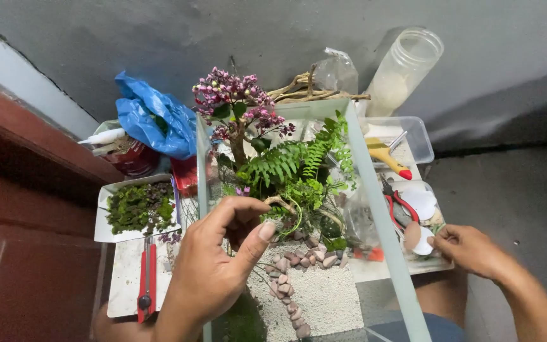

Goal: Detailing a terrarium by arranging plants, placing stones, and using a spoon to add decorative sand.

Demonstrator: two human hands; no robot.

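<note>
Your glass tank [375, 209] stands in the middle of the desk [128, 272], and the planting inside looks well advanced. A small tree with pink-purple blossoms [238, 101] stands at the back, green ferns [292, 161] spread in front of it, and a curved piece of driftwood [283, 204] sits at their base. A line of reddish pebbles [289, 288] runs forward across pale sand [324, 294], so the ground layer and path seem laid.

Your left hand [213, 266] is at the tank's left wall, thumb and fingers curled toward each other near the driftwood; you appear to pinch something small, but I cannot tell what. Your right hand [470, 250] rests outside the tank on the right, fingers closed on a thin, pale, rounded piece [423, 244] in a clear tray [413, 190] that also holds red-handled pliers [400, 206].

Judging from this, what remains is detail work: the tray of moss [139, 208] on the left looks largely unused. Beside it lie a red utility knife [147, 278], a blue plastic bag [153, 120] and, at the back, a clear jar [406, 69].
</note>
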